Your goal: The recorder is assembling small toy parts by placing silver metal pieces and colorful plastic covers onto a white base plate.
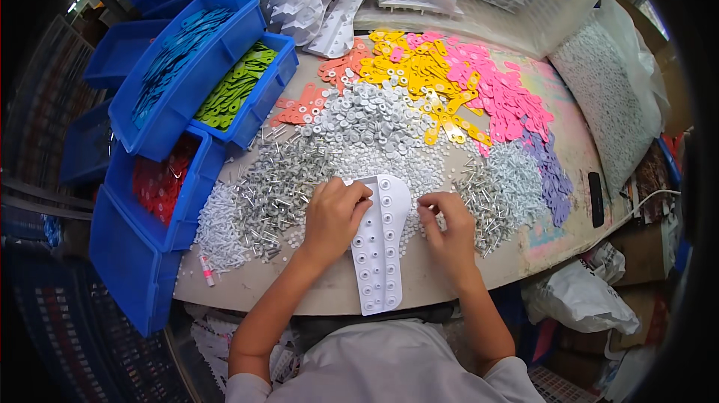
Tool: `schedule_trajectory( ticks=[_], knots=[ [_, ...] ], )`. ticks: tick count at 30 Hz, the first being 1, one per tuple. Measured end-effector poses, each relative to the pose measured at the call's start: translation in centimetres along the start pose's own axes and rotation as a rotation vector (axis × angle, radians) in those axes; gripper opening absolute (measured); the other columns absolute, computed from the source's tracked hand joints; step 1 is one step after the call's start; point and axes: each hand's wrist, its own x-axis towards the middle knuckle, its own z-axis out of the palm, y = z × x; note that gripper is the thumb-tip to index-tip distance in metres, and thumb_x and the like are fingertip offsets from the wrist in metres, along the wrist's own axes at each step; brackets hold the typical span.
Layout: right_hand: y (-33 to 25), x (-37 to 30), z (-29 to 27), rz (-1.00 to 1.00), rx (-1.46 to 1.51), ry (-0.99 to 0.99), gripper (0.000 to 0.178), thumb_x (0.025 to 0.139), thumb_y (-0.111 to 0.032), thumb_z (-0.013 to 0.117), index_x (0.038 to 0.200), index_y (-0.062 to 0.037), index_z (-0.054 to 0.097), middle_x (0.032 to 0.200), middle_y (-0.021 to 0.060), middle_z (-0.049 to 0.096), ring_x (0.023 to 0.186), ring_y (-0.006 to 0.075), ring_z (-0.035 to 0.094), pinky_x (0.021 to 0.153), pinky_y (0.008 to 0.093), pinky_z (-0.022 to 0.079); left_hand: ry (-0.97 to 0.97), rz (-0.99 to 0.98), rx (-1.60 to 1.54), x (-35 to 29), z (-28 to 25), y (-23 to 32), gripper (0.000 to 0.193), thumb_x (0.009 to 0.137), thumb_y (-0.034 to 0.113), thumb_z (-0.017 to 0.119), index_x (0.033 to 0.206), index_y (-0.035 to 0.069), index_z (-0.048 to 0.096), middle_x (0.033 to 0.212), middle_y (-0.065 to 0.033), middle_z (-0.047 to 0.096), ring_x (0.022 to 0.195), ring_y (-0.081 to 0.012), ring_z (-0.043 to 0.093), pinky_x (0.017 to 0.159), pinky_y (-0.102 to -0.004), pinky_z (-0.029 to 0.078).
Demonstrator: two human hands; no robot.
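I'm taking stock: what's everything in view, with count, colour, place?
panel: one, white, between hands
spare panels: several, white, far side
caps, beads: many, white, centre
pins: many, silvery, left and right piles
pegs: many, whitish, beside pins
loose strips: many, orange, yellow, pink, purple, far and right
binned pieces: many, blue, green, red, left
bins: several, blue, left
tube: one, red-white, left
slim object: one, black, right
bags: several, whitish, right
other clutter: uncountable, mixed, sides
table: one, beige, middle
left hand: one, bare, at panel's edge
right hand: one, bare, right of panel
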Motion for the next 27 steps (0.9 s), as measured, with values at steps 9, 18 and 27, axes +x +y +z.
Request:
schedule_trajectory(
  ticks=[9,18,27],
  knots=[
    [-2.5,-0.8,3.2,0.094,0.202,-0.152,0.013,0.088,-0.001,0.077,0.099,0.0004,0.07,0.092,0.0111,0.067,0.084,0.0218,0.068,0.076,0.0334,0.055,-0.076,0.098,-0.032,-0.9,-2.1,0.4,0.016,0.091,0.016,0.075,0.104,0.007,0.078,0.106,-0.0043,0.07,0.102,-0.0243,0.06,0.094,-0.0397,0.042],
    [-1.6,-0.8,4.7,-0.139,0.027,-0.158,0.016,0.085,0.001,0.077,0.099,-0.003,0.071,0.1,0.0096,0.07,0.085,0.0294,0.065,0.074,0.0386,0.054,0.256,-0.235,-0.079,-2.5,-5.8,-2.0,0.012,0.096,0.01,0.069,0.103,0.005,0.077,0.101,-0.0084,0.07,0.098,-0.0259,0.06,0.096,-0.0406,0.042],
    [-2.4,-0.8,3.2,-0.241,-0.151,-0.164,0.023,0.084,0.0,0.076,0.106,-0.0049,0.072,0.109,0.0103,0.069,0.1,0.0324,0.062,0.089,0.0435,0.05,0.086,-0.093,0.254,-3.1,-4.9,-3.3,0.008,0.086,0.011,0.077,0.091,0.007,0.072,0.094,-0.0072,0.065,0.096,-0.029,0.059,0.09,-0.0421,0.042]
  ],
)
